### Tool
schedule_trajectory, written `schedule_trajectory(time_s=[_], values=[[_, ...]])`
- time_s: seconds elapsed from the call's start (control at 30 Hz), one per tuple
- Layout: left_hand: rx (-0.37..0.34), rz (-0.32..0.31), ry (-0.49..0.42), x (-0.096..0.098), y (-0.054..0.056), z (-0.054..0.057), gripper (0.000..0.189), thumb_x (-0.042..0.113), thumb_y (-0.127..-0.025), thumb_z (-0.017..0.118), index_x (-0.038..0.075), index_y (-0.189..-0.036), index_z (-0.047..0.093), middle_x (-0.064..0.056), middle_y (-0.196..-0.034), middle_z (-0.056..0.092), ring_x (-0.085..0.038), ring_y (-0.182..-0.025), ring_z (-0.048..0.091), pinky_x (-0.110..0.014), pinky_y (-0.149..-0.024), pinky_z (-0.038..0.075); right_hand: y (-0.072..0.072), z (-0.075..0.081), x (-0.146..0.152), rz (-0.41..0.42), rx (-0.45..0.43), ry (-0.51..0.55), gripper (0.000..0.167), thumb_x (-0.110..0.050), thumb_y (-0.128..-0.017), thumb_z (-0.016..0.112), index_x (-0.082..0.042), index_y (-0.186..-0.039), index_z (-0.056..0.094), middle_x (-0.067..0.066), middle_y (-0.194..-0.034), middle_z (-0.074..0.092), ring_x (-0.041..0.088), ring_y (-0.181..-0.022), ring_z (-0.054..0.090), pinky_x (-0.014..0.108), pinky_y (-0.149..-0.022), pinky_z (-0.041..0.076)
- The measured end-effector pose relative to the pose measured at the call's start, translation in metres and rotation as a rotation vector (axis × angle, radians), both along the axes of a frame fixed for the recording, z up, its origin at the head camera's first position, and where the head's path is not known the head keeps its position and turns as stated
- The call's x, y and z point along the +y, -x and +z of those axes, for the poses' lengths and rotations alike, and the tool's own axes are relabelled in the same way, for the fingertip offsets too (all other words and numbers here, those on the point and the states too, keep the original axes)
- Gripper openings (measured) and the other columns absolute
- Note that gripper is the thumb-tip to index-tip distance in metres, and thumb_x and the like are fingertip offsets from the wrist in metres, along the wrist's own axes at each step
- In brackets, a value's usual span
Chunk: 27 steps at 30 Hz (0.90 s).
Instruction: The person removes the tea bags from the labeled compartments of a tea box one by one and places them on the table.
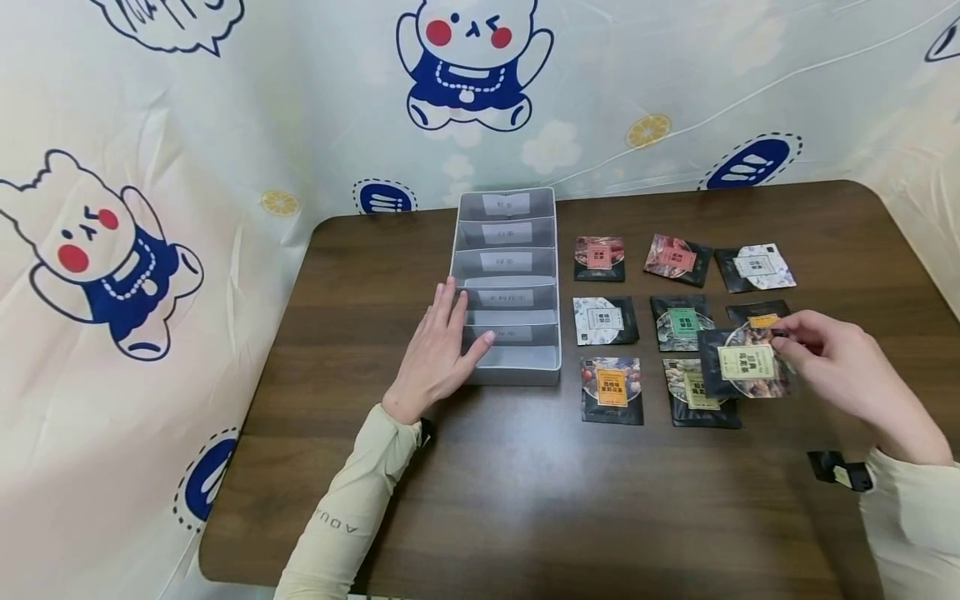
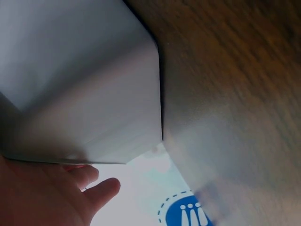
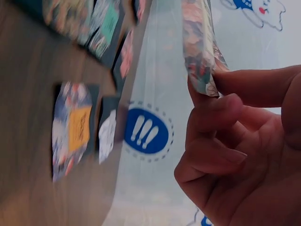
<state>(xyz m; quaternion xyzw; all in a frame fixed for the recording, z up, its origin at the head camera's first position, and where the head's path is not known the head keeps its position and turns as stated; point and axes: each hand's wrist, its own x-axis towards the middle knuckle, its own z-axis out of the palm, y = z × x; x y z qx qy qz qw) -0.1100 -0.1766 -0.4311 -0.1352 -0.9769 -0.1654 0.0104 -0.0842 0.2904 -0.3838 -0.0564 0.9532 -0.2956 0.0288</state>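
My right hand pinches a dark tea sachet with a pale yellow-green label by its right edge, above the table. In the right wrist view, the same sachet is between thumb and fingers. It partly covers an orange-labelled sachet and a green-yellow-labelled sachet. My left hand, fingers extended, rests against the left side of a grey divided box. The box has several compartments with labelled dividers. In the left wrist view the box wall stands close beside the fingers.
Right of the box lie a red-labelled sachet, another red one, white-labelled ones, a green one and an orange one. The brown table meets a patterned curtain behind.
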Motion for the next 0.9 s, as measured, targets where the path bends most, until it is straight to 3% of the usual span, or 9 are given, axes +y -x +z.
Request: schedule_trajectory(time_s=[0.33, 0.5, 0.63, 0.9], values=[[-0.006, 0.006, -0.008, 0.001, 0.0, -0.001, 0.089, 0.071, -0.093, 0.025, 0.006, -0.154, 0.022, -0.004, -0.164, -0.004, -0.02, -0.152, -0.004, -0.046, -0.121, 0.016, -0.004, -0.017, 0.04, -0.014, -0.109, -0.084, 0.021, -0.008, -0.096, 0.048, 0.007, -0.106, 0.06, 0.006, -0.073, 0.063, 0.006, -0.055, 0.04, 0.027, -0.049, 0.031], [-0.007, 0.007, -0.001, 0.001, 0.0, 0.0, 0.09, 0.072, -0.092, 0.026, 0.006, -0.154, 0.023, -0.003, -0.164, -0.005, -0.019, -0.152, -0.005, -0.045, -0.121, 0.015, -0.006, -0.022, 0.053, -0.021, -0.17, -0.12, 0.021, -0.007, -0.095, 0.05, 0.01, -0.105, 0.059, 0.011, -0.075, 0.066, 0.009, -0.06, 0.045, 0.027, -0.052, 0.034], [-0.005, 0.006, 0.001, 0.001, 0.001, -0.001, 0.09, 0.072, -0.092, 0.027, 0.006, -0.153, 0.023, -0.004, -0.164, -0.004, -0.02, -0.152, -0.004, -0.045, -0.121, 0.016, -0.007, -0.025, 0.061, -0.029, -0.186, -0.146, 0.02, -0.005, -0.094, 0.052, 0.012, -0.103, 0.058, 0.017, -0.077, 0.068, 0.013, -0.062, 0.049, 0.028, -0.053, 0.035], [-0.004, 0.002, 0.002, 0.001, 0.001, 0.0, 0.089, 0.071, -0.093, 0.028, 0.005, -0.153, 0.023, -0.007, -0.164, 0.0, -0.021, -0.152, -0.003, -0.046, -0.121, 0.016, -0.008, -0.032, 0.072, -0.017, -0.209, -0.161, 0.021, -0.006, -0.092, 0.057, 0.013, -0.1, 0.058, 0.01, -0.072, 0.067, 0.013, -0.063, 0.047, 0.026, -0.054, 0.032]])
